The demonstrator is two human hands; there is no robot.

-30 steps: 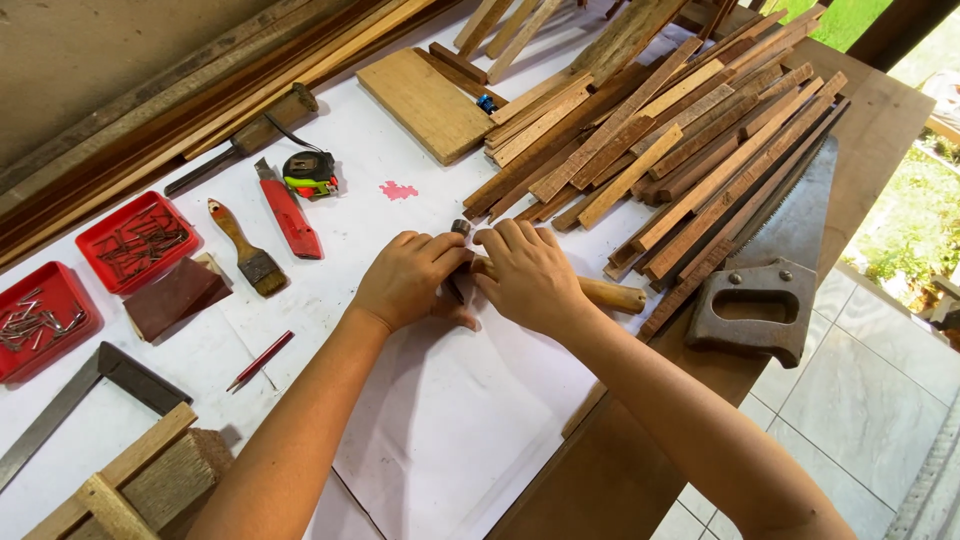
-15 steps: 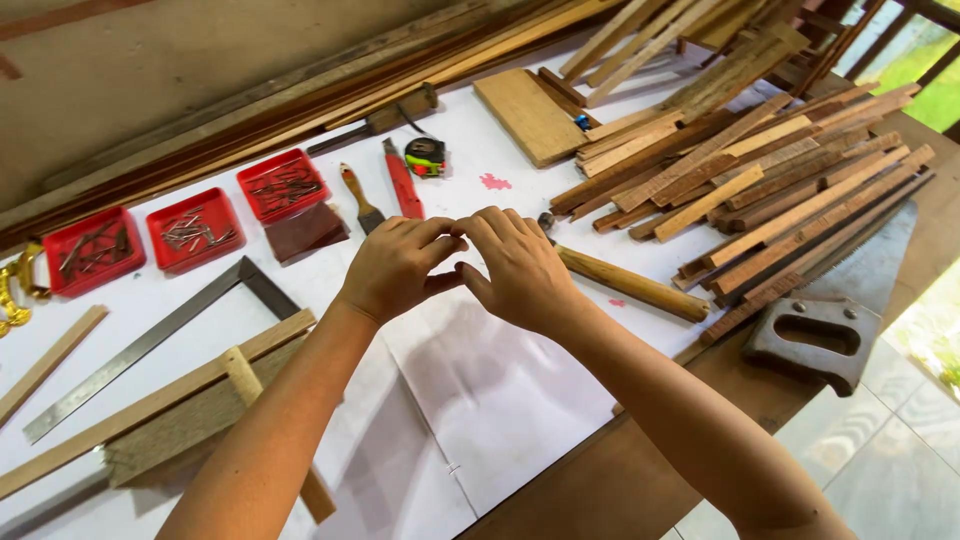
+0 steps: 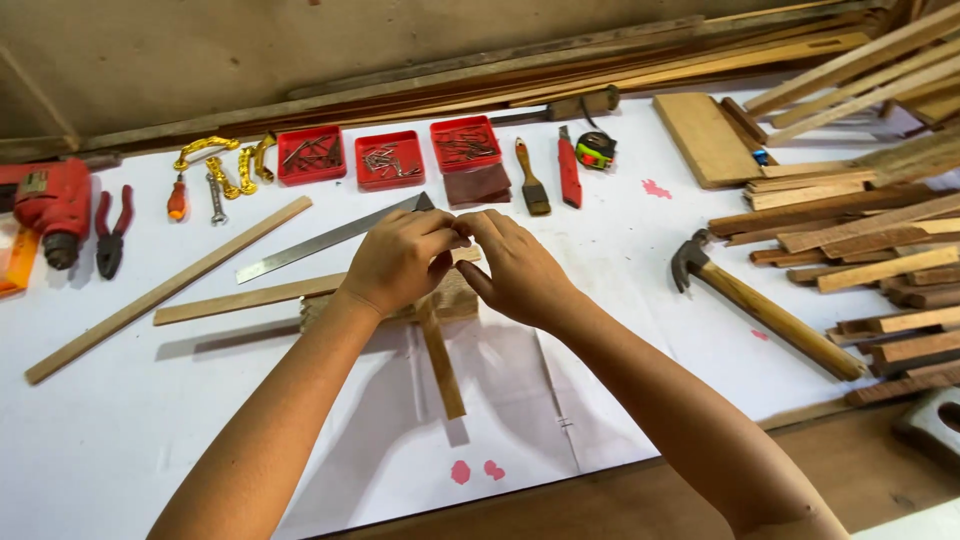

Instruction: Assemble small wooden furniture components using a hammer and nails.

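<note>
One head-worn camera looks steeply down and forward from above the person's forearms, which enter from the bottom edge. It sits close over the white-covered workbench (image 3: 120, 440), which fills most of the frame. The far wall (image 3: 200, 60) crosses the top, and stacked wooden slats (image 3: 870, 230) fill the right edge. No second view exists.

Matt white paper table cover (image 3: 130, 430), rough bare wood strips (image 3: 440, 360), shiny steel ruler (image 3: 320, 240), glossy red plastic trays (image 3: 390, 160)
</note>
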